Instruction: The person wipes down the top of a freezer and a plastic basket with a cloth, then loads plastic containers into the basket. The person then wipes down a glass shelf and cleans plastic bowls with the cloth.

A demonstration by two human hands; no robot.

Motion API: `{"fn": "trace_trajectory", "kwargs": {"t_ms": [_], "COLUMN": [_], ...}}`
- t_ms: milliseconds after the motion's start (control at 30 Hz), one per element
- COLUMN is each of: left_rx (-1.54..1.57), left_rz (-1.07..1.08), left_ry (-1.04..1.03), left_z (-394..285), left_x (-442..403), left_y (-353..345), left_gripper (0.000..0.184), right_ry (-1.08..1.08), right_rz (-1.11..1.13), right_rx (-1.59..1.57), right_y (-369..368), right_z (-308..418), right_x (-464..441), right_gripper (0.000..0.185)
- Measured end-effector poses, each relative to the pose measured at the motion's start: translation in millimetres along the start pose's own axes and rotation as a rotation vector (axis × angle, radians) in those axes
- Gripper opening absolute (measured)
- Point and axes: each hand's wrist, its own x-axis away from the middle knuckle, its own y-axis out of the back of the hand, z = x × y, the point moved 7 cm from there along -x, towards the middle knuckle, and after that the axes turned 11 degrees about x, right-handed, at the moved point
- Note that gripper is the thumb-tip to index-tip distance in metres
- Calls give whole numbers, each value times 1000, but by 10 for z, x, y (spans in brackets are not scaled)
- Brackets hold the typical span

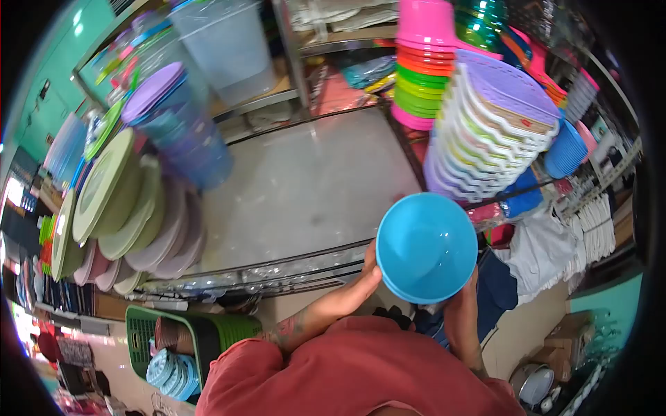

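Note:
A round blue plastic bowl (427, 246) is held out in front of my chest, its open mouth facing up toward me. A second edge shows under its lower left rim, so it may be a nested stack. My left hand (370, 269) grips the bowl's left side, thumb near the rim and the other fingers mostly hidden. On the lower right side, my right hand (469, 290) holds the bowl, its fingers largely hidden behind the wall. The bowl is over the near right corner of a grey tabletop (312, 180).
Stacked purple and white baskets (485, 132) stand right of the tabletop, beside brightly coloured tubs (420, 87). Lidded green containers (107, 184) and tall blue canisters (177, 128) line the left side. A green basket (225, 333) holding blue items sits lower left. White cloth bags (538, 239) hang at right.

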Motion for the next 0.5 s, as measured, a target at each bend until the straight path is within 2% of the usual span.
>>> {"fn": "trace_trajectory", "kwargs": {"t_ms": [100,167,267,333,500], "left_rx": [-50,-64,-138,-175,-122], "left_rz": [-68,-56,-235,-365,-489], "left_ry": [-101,-71,-154,-202,-249], "left_z": [-475,-825,-1014,-1153,-1583], "left_x": [306,480,719,873,1109], "left_y": [233,256,646,846,1143], "left_gripper": [90,88,90,92,96], "right_ry": [55,58,27,28,-75], "right_rz": [73,115,187,260,427], "right_rx": [7,-51,-157,-110,-85], "right_y": [-544,-857,-1225,-1595,-2302], "right_z": [13,-56,-353,-284,-554], "right_x": [-145,-255,-477,-552,-840], "right_gripper": [63,54,49,54,64]}}
